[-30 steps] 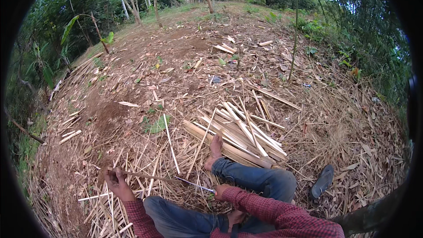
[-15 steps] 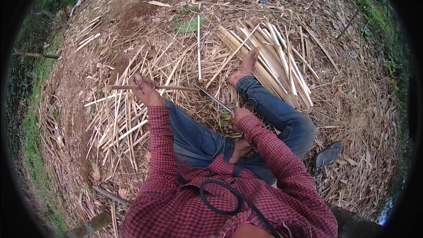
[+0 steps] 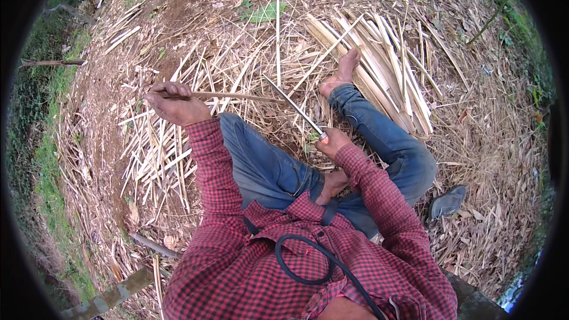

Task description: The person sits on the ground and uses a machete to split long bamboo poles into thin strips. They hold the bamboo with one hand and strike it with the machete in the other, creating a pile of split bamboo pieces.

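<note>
My left hand [image 3: 176, 104] is closed round one end of a thin brown wooden strip [image 3: 237, 96], which points right across the space before my legs. In my right hand [image 3: 335, 141] I grip a long-bladed knife [image 3: 302, 114] by its handle, most of which the fingers hide; a bit of orange shows there. The blade slants up and to the left, crossing close by the strip's far end. Whether blade and strip touch, I cannot tell. Below my left hand lies a loose pile of pale split strips [image 3: 157, 151].
Wider split slats [image 3: 385, 74] lie in a heap beside my bare right foot [image 3: 348, 65]. One pale strip [image 3: 278, 44] lies in front of me near a green leaf [image 3: 267, 12]. A dark sandal [image 3: 448, 202] rests right of my knee. Shavings and dry leaves litter the ground.
My left hand has moved left and slightly up, and now grips the strip at its end, where before a length stuck out beyond the hand. The knife reaches further past the strip. The view has shifted slightly.
</note>
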### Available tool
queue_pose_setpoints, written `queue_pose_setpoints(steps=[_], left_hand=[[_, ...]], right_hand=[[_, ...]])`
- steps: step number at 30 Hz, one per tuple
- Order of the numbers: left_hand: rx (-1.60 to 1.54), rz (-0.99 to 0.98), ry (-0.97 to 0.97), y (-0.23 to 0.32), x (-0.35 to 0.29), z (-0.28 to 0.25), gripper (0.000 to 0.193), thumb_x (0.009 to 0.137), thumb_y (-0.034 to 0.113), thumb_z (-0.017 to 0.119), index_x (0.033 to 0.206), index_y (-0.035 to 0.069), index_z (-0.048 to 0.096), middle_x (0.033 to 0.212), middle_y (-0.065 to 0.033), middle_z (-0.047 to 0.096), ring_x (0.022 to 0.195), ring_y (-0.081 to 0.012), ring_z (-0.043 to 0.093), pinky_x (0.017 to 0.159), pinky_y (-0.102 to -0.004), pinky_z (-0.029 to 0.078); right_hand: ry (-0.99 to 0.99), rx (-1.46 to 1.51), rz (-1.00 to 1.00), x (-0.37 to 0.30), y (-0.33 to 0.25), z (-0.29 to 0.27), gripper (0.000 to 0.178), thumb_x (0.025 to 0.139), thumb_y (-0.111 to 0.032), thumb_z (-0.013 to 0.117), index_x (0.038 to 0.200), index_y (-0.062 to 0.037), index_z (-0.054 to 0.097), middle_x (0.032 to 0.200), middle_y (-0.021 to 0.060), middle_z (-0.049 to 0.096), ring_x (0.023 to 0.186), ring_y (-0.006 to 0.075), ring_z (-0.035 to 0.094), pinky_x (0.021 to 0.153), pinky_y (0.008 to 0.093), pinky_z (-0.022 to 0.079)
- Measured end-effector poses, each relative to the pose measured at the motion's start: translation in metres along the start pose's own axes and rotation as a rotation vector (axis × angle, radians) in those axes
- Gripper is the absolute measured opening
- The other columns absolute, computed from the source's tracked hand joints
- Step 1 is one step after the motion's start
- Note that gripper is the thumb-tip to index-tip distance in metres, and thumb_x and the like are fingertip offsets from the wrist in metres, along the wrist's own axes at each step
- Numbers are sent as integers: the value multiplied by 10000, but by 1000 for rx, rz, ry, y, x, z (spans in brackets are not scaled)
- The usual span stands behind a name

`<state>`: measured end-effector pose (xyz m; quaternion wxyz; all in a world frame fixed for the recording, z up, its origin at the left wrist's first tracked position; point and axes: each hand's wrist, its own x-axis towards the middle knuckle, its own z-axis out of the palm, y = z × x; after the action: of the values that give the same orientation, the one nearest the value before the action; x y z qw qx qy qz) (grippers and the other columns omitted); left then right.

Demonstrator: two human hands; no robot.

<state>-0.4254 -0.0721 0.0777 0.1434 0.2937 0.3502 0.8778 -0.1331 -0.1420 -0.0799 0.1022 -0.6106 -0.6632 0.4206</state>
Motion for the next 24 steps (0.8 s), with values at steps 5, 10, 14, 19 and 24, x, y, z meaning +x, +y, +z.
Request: queue_pose_setpoints(steps=[5,10,14,19,24], left_hand=[[-297,-185,-263,10,-3,-1,326,895,301,350,615,134,357,509,10,297,396,-92,243,359,-232,223],[-370,-177,-415,14,-15,5,340,881,278,337,571,140,324,465,23,243,368,-93,188,352,-249,166],[-386,-159,-409,5,-11,-3,336,888,309,339,603,133,312,468,9,265,365,-90,188,346,-247,169],[-325,-74,-375,8,-23,2,331,887,301,345,604,133,311,470,15,257,373,-87,180,342,-245,168],[-352,-82,-409,7,-25,3,338,891,305,334,603,130,307,465,21,242,378,-87,178,344,-244,176]], right_hand=[[0,-27,-125,-15,-48,-5,360,718,-269,625,953,-3,567,747,226,607,752,381,610,694,433,483],[40,-35,-292,-31,-88,-9,377,722,-261,632,1010,-36,540,683,192,604,666,373,611,657,436,494],[67,-13,-295,-14,-77,4,346,725,-256,627,979,-38,539,653,171,599,642,369,610,653,444,495],[58,-60,-237,-20,-90,0,319,753,-261,602,965,-33,534,664,190,599,658,376,613,651,447,500],[44,-86,-256,-20,-86,-6,314,765,-256,598,964,-22,535,666,191,604,662,365,619,653,448,503]])
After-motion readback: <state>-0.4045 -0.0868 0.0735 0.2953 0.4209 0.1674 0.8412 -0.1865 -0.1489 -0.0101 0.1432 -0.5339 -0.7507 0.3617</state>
